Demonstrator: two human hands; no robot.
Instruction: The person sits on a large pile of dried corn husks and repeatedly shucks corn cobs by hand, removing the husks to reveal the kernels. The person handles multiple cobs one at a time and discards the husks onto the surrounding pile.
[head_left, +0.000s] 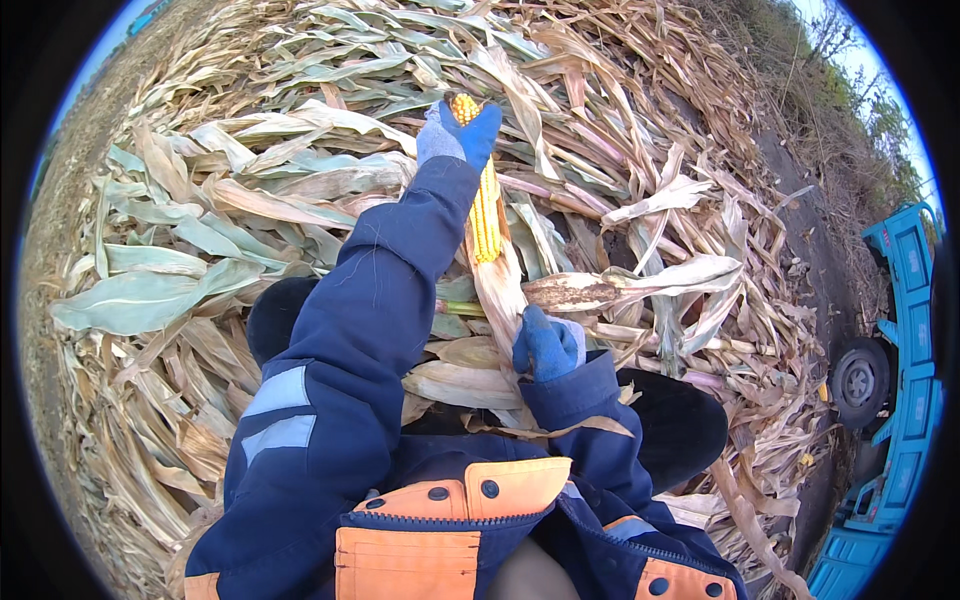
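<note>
A yellow ear of corn lies bare along its length, its husk peeled down towards me. My left hand, in a blue-coated work glove, grips the ear near its far tip. Nearer to my body, my right hand, gloved the same way, has its fingers curled against the lower husk; whether it pinches the husk is hard to tell. Beside it to the right lies a dry, spotted husked ear, partly under a pale leaf.
Dry corn stalks and leaves cover the ground around me. A blue truck with a wheel stands at the right, past a strip of dark soil. Brush grows at the upper right.
</note>
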